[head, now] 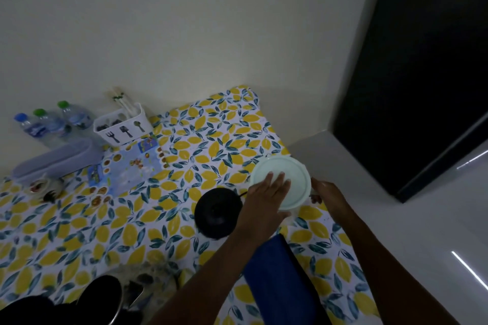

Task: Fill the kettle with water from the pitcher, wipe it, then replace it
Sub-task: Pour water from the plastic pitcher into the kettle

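The pitcher (295,179), seen from above with a pale round lid, stands near the right edge of the lemon-patterned table (148,221). My left hand (266,198) lies flat on the lid with its fingers stretched out. My right hand (326,192) is closed around the pitcher's handle on its right side. Just left of the pitcher sits the round black kettle base (216,212). The kettle (103,298), black with a steel body, is at the bottom left, partly cut off by the frame. A folded blue cloth (277,282) lies between my forearms.
A white cutlery holder (124,126) and three water bottles (50,124) stand against the back wall. A lilac tub (58,158) and a printed mat (129,166) lie in front of them. A dark cabinet (412,74) stands to the right, beyond the table's edge.
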